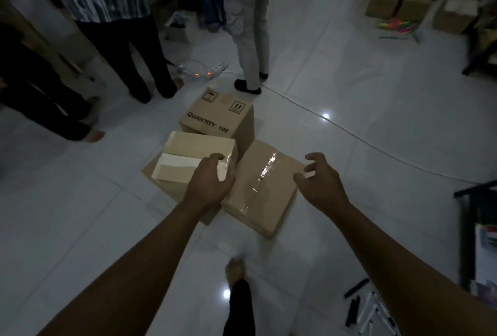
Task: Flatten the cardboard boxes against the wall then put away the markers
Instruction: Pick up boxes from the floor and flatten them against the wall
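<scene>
Cardboard boxes, three brown ones clustered on the white tiled floor: small taped box [199, 152] is gripped at its near corner by the left hand [211, 181], while the right hand [320, 181] hovers with fingers spread and loosely curled, holding nothing, over the flat taped box [265, 187]. Flattening step is judged underway; black markers [360, 303] lie untouched at lower right. Next, tape likely needs splitting before the small box can be collapsed.

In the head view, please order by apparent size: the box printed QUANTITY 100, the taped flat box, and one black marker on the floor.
1. and 2. Taped flat box and QUANTITY 100 box: they look alike, and the first lies nearer the camera, so I do not rank them.
3. Black marker, clearly smallest.
</scene>
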